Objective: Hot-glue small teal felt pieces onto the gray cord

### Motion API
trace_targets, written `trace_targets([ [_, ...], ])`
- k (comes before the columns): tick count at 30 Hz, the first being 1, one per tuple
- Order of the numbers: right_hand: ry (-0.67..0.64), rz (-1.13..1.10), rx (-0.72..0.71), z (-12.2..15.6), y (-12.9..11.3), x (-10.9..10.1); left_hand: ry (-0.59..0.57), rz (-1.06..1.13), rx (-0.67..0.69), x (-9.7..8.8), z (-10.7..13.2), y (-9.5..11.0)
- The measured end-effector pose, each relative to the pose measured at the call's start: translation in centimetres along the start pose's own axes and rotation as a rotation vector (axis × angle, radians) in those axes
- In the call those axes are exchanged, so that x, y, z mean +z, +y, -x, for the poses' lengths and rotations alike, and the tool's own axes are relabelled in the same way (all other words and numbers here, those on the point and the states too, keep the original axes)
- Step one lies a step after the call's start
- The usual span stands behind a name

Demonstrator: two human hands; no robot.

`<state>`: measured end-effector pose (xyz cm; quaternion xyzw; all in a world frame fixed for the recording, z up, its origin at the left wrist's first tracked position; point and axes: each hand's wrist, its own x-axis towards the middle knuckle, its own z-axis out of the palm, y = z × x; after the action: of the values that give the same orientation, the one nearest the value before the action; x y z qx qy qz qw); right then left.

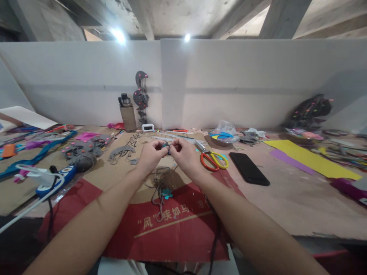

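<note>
Near the middle of the table, my left hand [151, 154] and my right hand [183, 152] meet, fingertips pinched together. Between them is a small dark grey-blue piece [165, 145], mostly covered by the fingers, so its kind does not show. Beneath the hands lies a loose tangle of grey yarn [159, 179], with a small teal cutout [167, 193] beside it. Scissors with red and yellow handles [213, 160] rest just right of my right hand. A grey crescent-shaped piece [122, 152] lies to the left of my left hand.
Red-printed cardboard [177, 236] covers the near work area. A black phone [249, 169] and yellow sheet [312, 158] lie right. On the left are a blue power strip [61, 179], cable and grey yarn ball [84, 161]. A bottle [128, 116] stands by the white partition [243, 84].
</note>
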<state>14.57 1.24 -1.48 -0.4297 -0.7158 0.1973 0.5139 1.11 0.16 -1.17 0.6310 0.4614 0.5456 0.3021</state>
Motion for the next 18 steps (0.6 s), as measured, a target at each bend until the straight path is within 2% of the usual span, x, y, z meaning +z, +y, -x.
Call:
trace_targets([
  [4,0.018,0.035,-0.010,0.01,0.04,-0.11,-0.051,0.035,0.000,-0.09,-0.07,-0.13],
  [8,-0.018,0.052,-0.056,0.01,0.35,0.00,-0.056,-0.025,-0.033,-0.44,-0.34,-0.36],
  [13,-0.159,-0.138,-0.044,-0.31,0.71,0.04,0.012,0.043,-0.081,-0.91,-0.69,-0.71],
  [18,-0.147,-0.263,0.031,-0.43,0.95,0.50,0.065,0.185,-0.175,-0.85,-0.81,-0.65],
])
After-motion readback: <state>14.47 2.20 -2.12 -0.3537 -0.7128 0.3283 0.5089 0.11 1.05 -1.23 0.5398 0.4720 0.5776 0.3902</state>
